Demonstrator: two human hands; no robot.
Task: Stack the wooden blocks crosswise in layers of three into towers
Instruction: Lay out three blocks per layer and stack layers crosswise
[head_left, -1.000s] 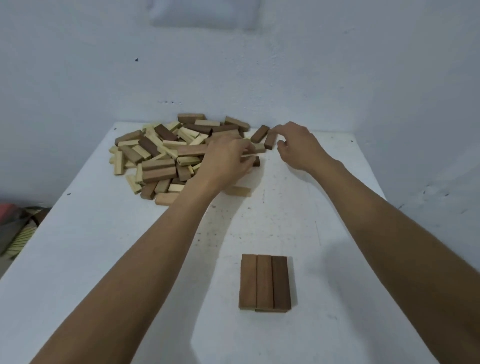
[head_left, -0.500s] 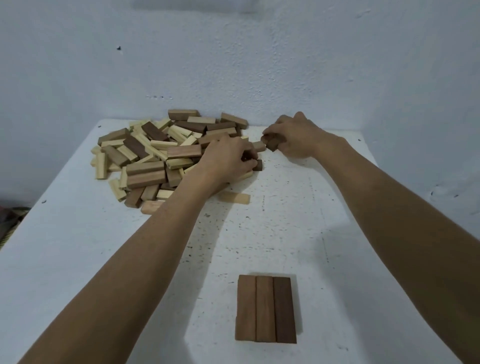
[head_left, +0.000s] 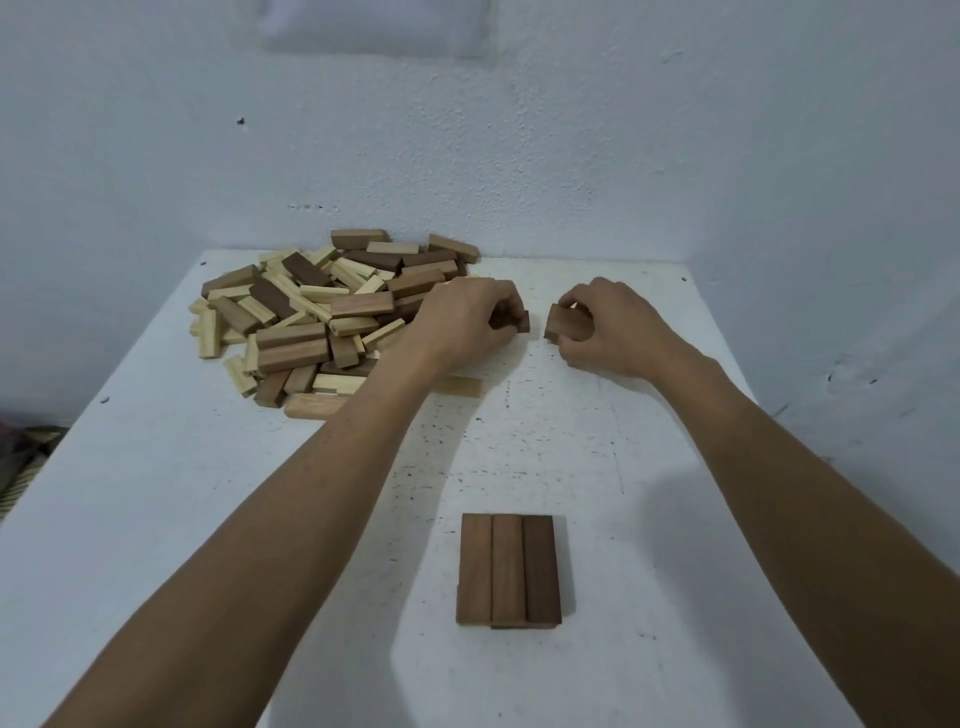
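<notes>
A loose pile of light and dark wooden blocks (head_left: 322, 312) lies at the far left of the white table (head_left: 156, 519). Three brown blocks (head_left: 510, 569) lie side by side as one flat layer near the front middle. My left hand (head_left: 467, 322) sits at the pile's right edge, fingers curled round a dark block (head_left: 522, 321) whose end pokes out. My right hand (head_left: 608, 327), a little to the right, grips brown blocks (head_left: 558, 325) between thumb and fingers, just above the table.
A pale block (head_left: 462, 387) lies alone under my left wrist. A rounded light-brown block (head_left: 311, 406) lies at the pile's near edge. Blue-white walls close the table's back and right sides. The table's left edge drops off to floor clutter (head_left: 21, 457).
My right hand has drawn back from the pile's top right corner, toward me and to the right, carrying its brown blocks. My left hand has closed on a dark block at the pile's edge.
</notes>
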